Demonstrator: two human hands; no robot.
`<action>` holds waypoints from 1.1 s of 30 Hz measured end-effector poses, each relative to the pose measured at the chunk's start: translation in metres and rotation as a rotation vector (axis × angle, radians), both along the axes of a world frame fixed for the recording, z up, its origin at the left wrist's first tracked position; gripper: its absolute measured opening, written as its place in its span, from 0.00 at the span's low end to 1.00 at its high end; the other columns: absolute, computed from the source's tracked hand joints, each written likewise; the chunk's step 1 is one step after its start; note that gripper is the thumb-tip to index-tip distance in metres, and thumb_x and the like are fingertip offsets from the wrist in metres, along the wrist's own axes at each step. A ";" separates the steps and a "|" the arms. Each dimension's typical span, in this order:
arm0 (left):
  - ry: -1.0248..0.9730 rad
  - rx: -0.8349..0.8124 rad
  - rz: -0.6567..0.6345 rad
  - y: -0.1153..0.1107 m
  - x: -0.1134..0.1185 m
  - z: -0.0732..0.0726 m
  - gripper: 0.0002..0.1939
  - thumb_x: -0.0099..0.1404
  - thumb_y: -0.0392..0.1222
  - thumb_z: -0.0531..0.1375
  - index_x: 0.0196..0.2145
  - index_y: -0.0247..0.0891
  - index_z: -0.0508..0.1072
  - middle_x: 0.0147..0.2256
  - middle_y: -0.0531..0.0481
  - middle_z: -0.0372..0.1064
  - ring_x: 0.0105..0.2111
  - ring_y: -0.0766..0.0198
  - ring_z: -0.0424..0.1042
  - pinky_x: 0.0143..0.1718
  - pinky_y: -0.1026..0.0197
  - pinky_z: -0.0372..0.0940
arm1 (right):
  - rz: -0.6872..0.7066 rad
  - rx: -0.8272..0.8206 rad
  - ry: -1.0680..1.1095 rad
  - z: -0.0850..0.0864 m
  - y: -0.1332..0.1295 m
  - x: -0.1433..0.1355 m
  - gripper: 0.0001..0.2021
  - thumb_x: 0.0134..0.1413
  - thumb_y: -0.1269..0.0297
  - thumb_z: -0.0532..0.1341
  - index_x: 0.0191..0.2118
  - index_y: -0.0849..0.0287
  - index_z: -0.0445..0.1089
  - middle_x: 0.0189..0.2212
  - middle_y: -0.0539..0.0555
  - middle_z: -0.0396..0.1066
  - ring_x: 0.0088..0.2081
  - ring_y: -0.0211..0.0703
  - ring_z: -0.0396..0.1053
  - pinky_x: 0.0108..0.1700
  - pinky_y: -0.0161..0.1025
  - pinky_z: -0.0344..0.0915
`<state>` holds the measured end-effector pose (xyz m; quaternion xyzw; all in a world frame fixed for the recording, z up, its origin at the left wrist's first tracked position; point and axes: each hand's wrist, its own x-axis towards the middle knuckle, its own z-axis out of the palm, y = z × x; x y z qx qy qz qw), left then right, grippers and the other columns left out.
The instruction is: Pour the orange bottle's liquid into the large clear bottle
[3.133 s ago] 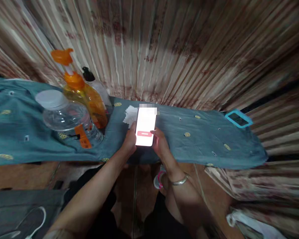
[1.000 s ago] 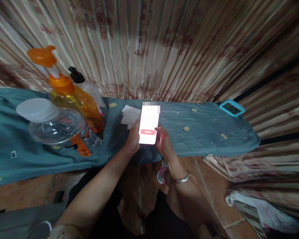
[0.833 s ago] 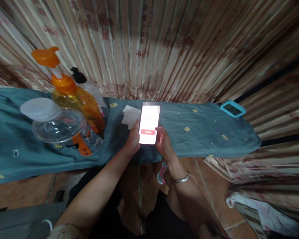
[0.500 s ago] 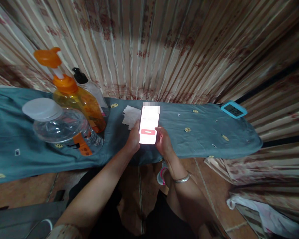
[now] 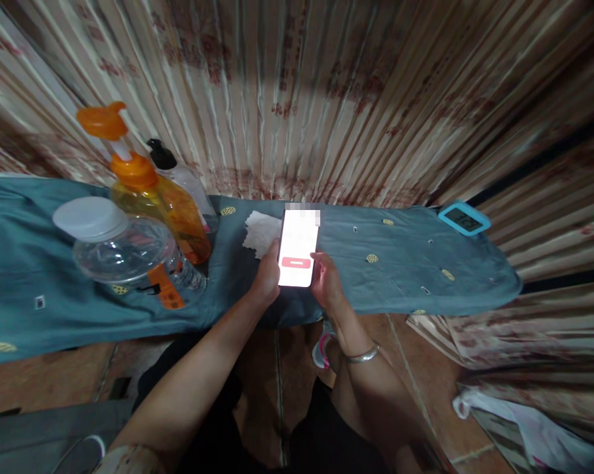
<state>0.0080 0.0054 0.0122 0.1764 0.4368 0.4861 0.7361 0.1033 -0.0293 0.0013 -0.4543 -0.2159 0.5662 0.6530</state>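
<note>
A smartphone (image 5: pixel 298 245) with a bright white screen and a red button is held upright over the cloth-covered board. My left hand (image 5: pixel 266 275) grips its left edge, thumb along the side. My right hand (image 5: pixel 326 279) holds the lower right edge, with the thumb at the screen's border near the red button. The fingers behind the phone are hidden. A crumpled white paper tissue (image 5: pixel 258 232) lies on the cloth just left of the phone, partly covered by it and my left hand.
Left stand a clear plastic jar (image 5: pixel 124 253) with a white lid, an orange pump bottle (image 5: pixel 171 207) and a clear bottle (image 5: pixel 191 187) with black pump. A blue-framed digital clock (image 5: pixel 463 218) sits far right on the teal cloth (image 5: pixel 396 283). Pleated curtains (image 5: pixel 297 99) hang behind.
Both hands keep hold of the phone, which has barely moved. The view has shifted slightly, so the bottles at the left appear a little further right.
</note>
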 end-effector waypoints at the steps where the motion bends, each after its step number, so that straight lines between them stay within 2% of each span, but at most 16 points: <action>1: -0.004 0.010 -0.001 0.000 0.000 0.000 0.20 0.75 0.55 0.61 0.48 0.34 0.77 0.45 0.43 0.78 0.43 0.56 0.80 0.49 0.47 0.76 | 0.000 0.001 0.001 -0.001 0.000 0.001 0.09 0.38 0.58 0.63 0.30 0.50 0.68 0.30 0.53 0.80 0.48 0.60 0.80 0.49 0.56 0.80; 5: -0.013 0.027 -0.009 -0.002 -0.001 0.000 0.22 0.74 0.58 0.62 0.49 0.35 0.78 0.45 0.43 0.79 0.43 0.55 0.80 0.49 0.47 0.76 | 0.007 0.008 -0.011 -0.003 0.002 0.003 0.09 0.40 0.57 0.64 0.30 0.50 0.68 0.28 0.52 0.79 0.46 0.60 0.81 0.49 0.57 0.80; 10: -0.018 0.021 -0.001 -0.003 0.000 0.002 0.19 0.76 0.54 0.61 0.49 0.34 0.77 0.46 0.43 0.78 0.44 0.56 0.79 0.49 0.47 0.76 | 0.003 0.008 -0.010 -0.004 0.004 0.003 0.10 0.37 0.56 0.64 0.29 0.49 0.66 0.29 0.54 0.80 0.47 0.63 0.80 0.48 0.58 0.80; 15: -0.008 0.001 0.009 -0.001 0.002 0.003 0.20 0.75 0.56 0.61 0.46 0.34 0.78 0.44 0.43 0.79 0.44 0.56 0.80 0.51 0.46 0.75 | -0.002 0.004 0.003 0.000 0.008 0.001 0.11 0.34 0.56 0.64 0.29 0.49 0.67 0.28 0.53 0.79 0.47 0.64 0.80 0.49 0.60 0.80; 21: 0.013 -0.022 0.024 0.002 0.002 0.004 0.20 0.75 0.56 0.61 0.46 0.34 0.78 0.43 0.44 0.78 0.44 0.56 0.80 0.50 0.47 0.75 | -0.014 -0.005 0.008 -0.002 0.013 0.004 0.12 0.34 0.57 0.64 0.31 0.51 0.72 0.27 0.52 0.80 0.45 0.61 0.81 0.49 0.57 0.80; 29: -0.004 -0.046 0.041 0.003 0.001 0.010 0.19 0.76 0.54 0.61 0.49 0.34 0.77 0.47 0.42 0.77 0.45 0.55 0.79 0.50 0.47 0.76 | -0.012 -0.011 0.027 -0.004 0.017 0.002 0.08 0.37 0.58 0.64 0.29 0.50 0.69 0.28 0.51 0.81 0.42 0.58 0.81 0.43 0.51 0.81; 33: -0.031 -0.059 0.058 0.003 0.000 0.010 0.19 0.76 0.54 0.61 0.49 0.34 0.77 0.47 0.42 0.78 0.45 0.55 0.79 0.50 0.46 0.76 | -0.021 -0.014 0.032 -0.003 0.018 0.001 0.08 0.39 0.60 0.63 0.31 0.51 0.70 0.27 0.51 0.80 0.41 0.57 0.81 0.41 0.50 0.81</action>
